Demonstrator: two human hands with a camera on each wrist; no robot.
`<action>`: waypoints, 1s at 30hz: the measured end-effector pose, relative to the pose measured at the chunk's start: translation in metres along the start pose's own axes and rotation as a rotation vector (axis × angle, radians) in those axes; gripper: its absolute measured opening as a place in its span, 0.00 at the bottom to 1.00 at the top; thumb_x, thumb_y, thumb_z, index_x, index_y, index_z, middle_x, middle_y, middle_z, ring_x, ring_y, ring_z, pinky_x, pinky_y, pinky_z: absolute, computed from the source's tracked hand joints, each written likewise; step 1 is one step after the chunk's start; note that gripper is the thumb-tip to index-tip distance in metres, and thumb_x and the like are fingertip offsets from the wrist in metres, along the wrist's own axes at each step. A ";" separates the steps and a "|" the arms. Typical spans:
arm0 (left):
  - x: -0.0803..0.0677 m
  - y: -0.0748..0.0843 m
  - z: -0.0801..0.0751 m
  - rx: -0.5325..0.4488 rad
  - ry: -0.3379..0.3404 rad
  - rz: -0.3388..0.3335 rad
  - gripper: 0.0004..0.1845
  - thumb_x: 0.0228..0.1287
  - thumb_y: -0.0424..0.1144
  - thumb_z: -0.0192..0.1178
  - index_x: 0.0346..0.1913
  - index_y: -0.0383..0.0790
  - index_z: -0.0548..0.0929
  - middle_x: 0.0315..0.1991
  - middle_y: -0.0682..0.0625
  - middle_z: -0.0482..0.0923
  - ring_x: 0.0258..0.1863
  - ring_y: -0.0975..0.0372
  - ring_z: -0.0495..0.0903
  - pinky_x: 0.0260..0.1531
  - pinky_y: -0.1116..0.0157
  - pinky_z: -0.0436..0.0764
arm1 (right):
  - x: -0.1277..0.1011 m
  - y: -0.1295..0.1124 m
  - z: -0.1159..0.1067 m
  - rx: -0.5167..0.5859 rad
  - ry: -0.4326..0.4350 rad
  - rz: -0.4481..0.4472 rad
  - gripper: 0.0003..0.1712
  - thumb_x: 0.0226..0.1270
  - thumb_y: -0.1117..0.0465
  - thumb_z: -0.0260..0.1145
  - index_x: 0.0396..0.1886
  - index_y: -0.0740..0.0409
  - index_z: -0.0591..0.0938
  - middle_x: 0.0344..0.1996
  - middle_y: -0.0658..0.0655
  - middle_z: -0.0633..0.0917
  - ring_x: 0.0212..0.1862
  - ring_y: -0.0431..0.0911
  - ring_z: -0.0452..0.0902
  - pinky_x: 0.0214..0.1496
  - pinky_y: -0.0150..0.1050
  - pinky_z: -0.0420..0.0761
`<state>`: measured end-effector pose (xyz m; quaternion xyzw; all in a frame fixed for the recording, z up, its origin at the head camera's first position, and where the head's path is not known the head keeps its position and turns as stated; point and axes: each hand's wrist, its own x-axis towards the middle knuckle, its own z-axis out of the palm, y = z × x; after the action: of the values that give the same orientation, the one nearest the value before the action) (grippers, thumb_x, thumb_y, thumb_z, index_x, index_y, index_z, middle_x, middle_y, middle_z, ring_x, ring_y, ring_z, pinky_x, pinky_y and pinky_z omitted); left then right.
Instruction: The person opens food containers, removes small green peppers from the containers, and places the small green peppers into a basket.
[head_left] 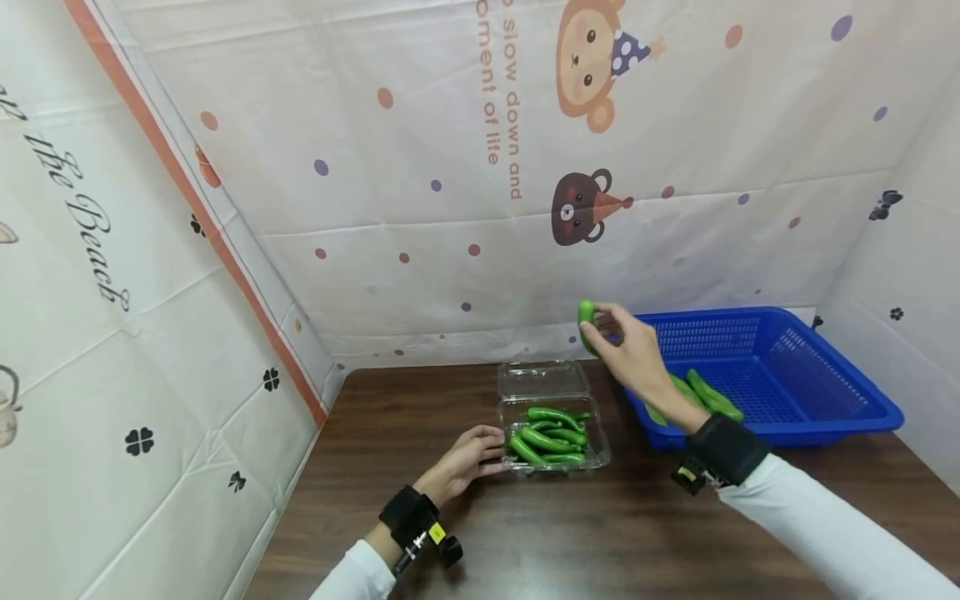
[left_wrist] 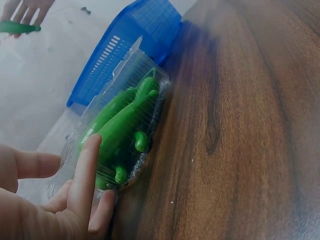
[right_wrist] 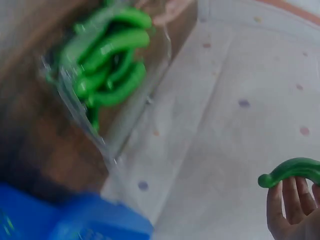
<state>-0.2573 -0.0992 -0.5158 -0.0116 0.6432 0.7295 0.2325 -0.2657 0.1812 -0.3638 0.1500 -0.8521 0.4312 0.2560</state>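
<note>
A clear plastic clamshell box (head_left: 596,456) with its lid open sits on the wooden table, with several green peppers (head_left: 546,437) inside. My left hand (head_left: 468,458) rests against the box's left side, fingers straight on the clear wall (left_wrist: 90,165). My right hand (head_left: 630,346) is raised in the air between the box and a blue basket (head_left: 825,392), pinching one green pepper (head_left: 586,321) in its fingertips. The right wrist view shows that pepper (right_wrist: 295,171) above the fingers (right_wrist: 285,205), with the box of peppers (right_wrist: 107,55) blurred below.
The blue plastic basket (left_wrist: 145,30) stands at the right back of the table and holds a few green peppers (head_left: 712,396). Printed cloth walls close in the back and both sides. The brown table (head_left: 585,533) stretches toward me in front of the box.
</note>
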 end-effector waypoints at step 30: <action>0.000 0.001 -0.001 0.021 -0.005 -0.005 0.13 0.78 0.34 0.53 0.58 0.31 0.72 0.54 0.42 0.74 0.54 0.53 0.76 0.56 0.56 0.89 | 0.025 0.081 -0.093 -0.260 0.061 0.211 0.28 0.78 0.52 0.61 0.59 0.77 0.76 0.47 0.79 0.82 0.47 0.69 0.79 0.50 0.61 0.80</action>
<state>-0.2577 -0.1001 -0.5146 -0.0089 0.6504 0.7220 0.2358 -0.2964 0.3029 -0.3568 0.0123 -0.9035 0.3463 0.2522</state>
